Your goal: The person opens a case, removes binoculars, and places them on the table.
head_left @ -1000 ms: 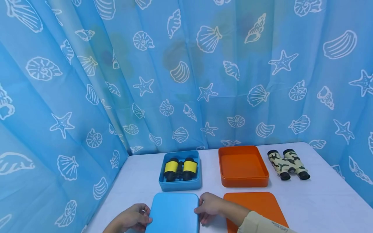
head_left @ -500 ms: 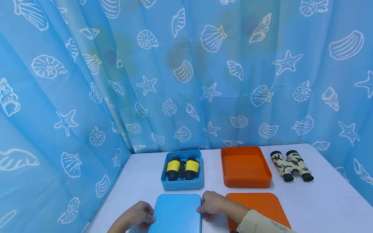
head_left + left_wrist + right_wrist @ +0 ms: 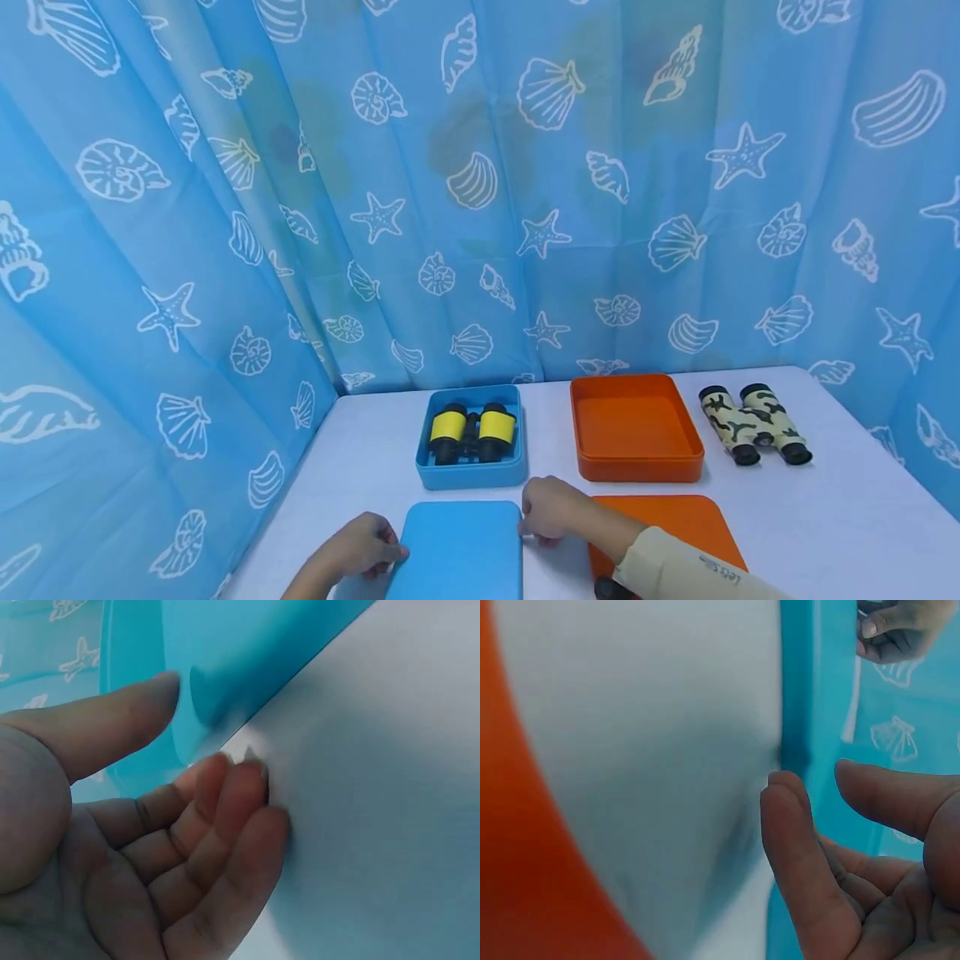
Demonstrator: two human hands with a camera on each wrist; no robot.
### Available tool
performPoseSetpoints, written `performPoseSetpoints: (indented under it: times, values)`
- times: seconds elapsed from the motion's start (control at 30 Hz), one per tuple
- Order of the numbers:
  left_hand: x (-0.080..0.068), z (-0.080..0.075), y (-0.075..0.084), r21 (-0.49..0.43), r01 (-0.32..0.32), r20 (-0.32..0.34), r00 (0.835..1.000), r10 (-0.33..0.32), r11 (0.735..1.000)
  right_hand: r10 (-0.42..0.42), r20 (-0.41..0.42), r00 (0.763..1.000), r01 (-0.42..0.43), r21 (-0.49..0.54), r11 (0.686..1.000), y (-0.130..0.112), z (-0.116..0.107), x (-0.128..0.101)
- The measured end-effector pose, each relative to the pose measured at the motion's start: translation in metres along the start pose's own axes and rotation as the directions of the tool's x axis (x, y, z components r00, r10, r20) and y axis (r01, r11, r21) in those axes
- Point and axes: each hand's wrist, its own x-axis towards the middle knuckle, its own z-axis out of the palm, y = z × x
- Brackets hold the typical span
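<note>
The left hand's fingers (image 3: 225, 817) are loosely curled with their tips against the white tabletop (image 3: 825, 517), right at the left edge of the blue lid (image 3: 459, 546); the thumb is stretched out over that edge, and nothing is gripped between them. The left hand (image 3: 360, 546) itself sits at the lid's near left side. Across from it, the right hand (image 3: 551, 508) is at the lid's far right corner, and from the wrist view its fingers (image 3: 802, 855) are relaxed and slightly bent, thumb apart from them, just beside the lid's rim rather than closed round it. A pale sleeve (image 3: 690, 575) covers the right forearm.

The blue lid lies flat on the tabletop near the front edge, between the two hands. Just to its right lies an orange lid (image 3: 675, 525), also flat, partly covered by the sleeve. Behind the blue lid stands an open blue box (image 3: 431, 475) with a pair of black-and-yellow binoculars (image 3: 474, 432) lying inside. To the right of it stands an open orange box (image 3: 636, 462), and beside that, on the bare tabletop, lies a pair of camouflage binoculars (image 3: 753, 423). A blue curtain (image 3: 225, 208) printed with shells and starfish hangs behind and to the left.
</note>
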Motion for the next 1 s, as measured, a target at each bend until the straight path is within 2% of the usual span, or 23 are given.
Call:
performPoseSetpoints:
  times: [0.1,0.2,0.3,0.43,0.6,0.73,0.8,0.83,1.0]
  values:
    - [0.007,-0.006,0.009,0.04,-0.046,-0.075,0.996,0.049,0.998,-0.047,-0.063,0.997,0.046,-0.018,0.999,0.0,-0.013,0.004]
    - [0.021,-0.008,0.016,0.086,-0.106,-0.164,0.979,0.119,0.991,-0.096,-0.138,0.986,0.093,-0.027,0.995,-0.002,-0.025,0.009]
    - [0.036,-0.009,0.023,0.135,-0.196,-0.235,0.946,0.224,0.971,-0.138,-0.214,0.967,0.13,-0.055,0.99,-0.009,-0.036,0.017]
    - [0.053,-0.01,0.032,0.225,-0.3,-0.296,0.885,0.359,0.927,-0.193,-0.296,0.935,0.17,-0.103,0.98,-0.021,-0.043,0.031]
    - [0.072,-0.009,0.046,0.331,-0.371,-0.314,0.824,0.472,0.868,-0.253,-0.343,0.905,0.189,-0.211,0.959,-0.034,-0.038,0.049]
    - [0.085,-0.009,0.057,0.378,-0.413,-0.306,0.789,0.532,0.829,-0.316,-0.347,0.883,0.193,-0.346,0.918,-0.041,-0.03,0.068]
    - [0.09,-0.009,0.06,0.392,-0.42,-0.3,0.783,0.545,0.819,-0.335,-0.335,0.881,0.2,-0.377,0.904,-0.044,-0.026,0.077]
    - [0.092,-0.01,0.061,0.4,-0.416,-0.295,0.785,0.545,0.817,-0.338,-0.328,0.882,0.203,-0.384,0.901,-0.046,-0.025,0.08]
    - [0.103,-0.01,0.064,0.462,-0.42,-0.246,0.785,0.568,0.781,-0.279,-0.318,0.906,0.148,-0.381,0.913,-0.048,-0.024,0.093]
